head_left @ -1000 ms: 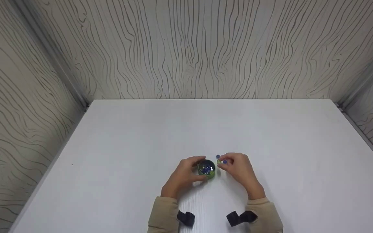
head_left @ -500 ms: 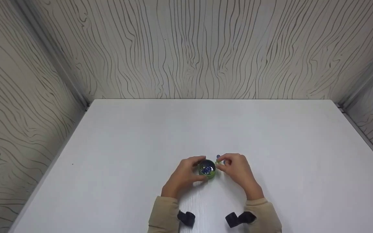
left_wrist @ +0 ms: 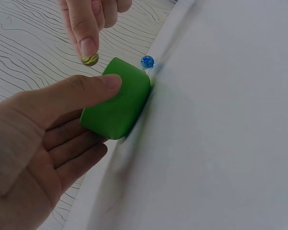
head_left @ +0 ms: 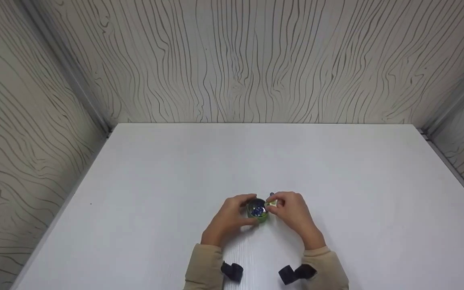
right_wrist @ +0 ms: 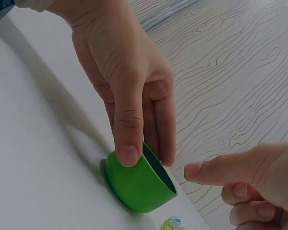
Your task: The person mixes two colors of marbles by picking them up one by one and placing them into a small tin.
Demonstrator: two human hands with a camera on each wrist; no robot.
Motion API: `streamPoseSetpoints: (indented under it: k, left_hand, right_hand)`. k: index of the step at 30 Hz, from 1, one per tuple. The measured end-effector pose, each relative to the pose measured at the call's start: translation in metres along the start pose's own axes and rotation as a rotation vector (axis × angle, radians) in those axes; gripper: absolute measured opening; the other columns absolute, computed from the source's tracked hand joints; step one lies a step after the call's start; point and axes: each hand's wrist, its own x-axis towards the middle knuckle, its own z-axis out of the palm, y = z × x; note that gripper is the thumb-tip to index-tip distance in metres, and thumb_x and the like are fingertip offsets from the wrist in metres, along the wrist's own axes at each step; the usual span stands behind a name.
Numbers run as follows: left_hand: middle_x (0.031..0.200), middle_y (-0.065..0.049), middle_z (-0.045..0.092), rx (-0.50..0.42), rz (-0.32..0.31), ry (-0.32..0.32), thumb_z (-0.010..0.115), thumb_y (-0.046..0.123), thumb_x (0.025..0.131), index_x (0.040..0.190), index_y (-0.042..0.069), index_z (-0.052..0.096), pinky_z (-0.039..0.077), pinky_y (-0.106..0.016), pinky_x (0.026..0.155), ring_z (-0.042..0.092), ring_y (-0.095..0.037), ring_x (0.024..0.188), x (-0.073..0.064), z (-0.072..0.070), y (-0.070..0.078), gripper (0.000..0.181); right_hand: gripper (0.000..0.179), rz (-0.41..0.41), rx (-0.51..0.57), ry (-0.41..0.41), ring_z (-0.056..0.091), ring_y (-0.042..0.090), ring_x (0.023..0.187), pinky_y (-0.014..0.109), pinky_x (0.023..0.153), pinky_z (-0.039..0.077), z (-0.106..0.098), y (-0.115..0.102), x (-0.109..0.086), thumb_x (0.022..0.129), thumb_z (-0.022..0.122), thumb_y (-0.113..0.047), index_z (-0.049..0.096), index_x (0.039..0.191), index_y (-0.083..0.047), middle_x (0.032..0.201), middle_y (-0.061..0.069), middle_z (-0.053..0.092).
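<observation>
A small green cup stands upright on the white table, with several blue marbles and a yellowish one inside. My left hand grips it from the left, thumb on the near side and fingers on the far side. Between thumb and finger, my right hand pinches a yellow-green marble with dark swirls at the cup's right rim. A loose blue marble lies on the table just beyond the cup. In the right wrist view, yellow and blue glass marbles show at the bottom edge, partly cut off.
The white table reaches back to a panel with a wood-grain pattern. Similar side panels rise left and right. Black straps hang at both wrists, over tan sleeves.
My right hand has moved slightly left with the pinched marble, from beside the cup to its rim. My left hand and the cup have stayed in place.
</observation>
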Motion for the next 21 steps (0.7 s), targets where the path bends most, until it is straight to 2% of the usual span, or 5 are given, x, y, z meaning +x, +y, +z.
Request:
streamPoseSetpoints:
  k: [7, 21]
  left_hand:
    - [0.131, -0.016, 0.063, 0.014, 0.026, 0.001, 0.079, 0.011, 0.076, 0.134, 0.000, 0.053, 0.049, -0.039, 0.110, 0.059, -0.028, 0.125, 0.0001, -0.0008, -0.0003, 0.064]
    - [0.132, -0.016, 0.062, 0.012, 0.034, -0.005, 0.079, 0.012, 0.078, 0.134, -0.001, 0.053, 0.048, -0.038, 0.110, 0.059, -0.028, 0.125, 0.0003, -0.0015, -0.0006, 0.064]
  right_hand:
    - [0.009, -0.006, 0.000, 0.002, 0.035, 0.005, 0.052, 0.016, 0.046, 0.026, 0.0003, -0.0011, -0.0005, 0.078, 0.077, -0.009, 0.076, 0.087, -0.006, 0.054, -0.006, 0.040]
    - [0.010, -0.008, -0.004, -0.001, 0.034, 0.006, 0.051, 0.015, 0.045, 0.025, 0.0045, 0.0003, 0.0005, 0.077, 0.077, -0.008, 0.076, 0.087, -0.006, 0.053, -0.005, 0.040]
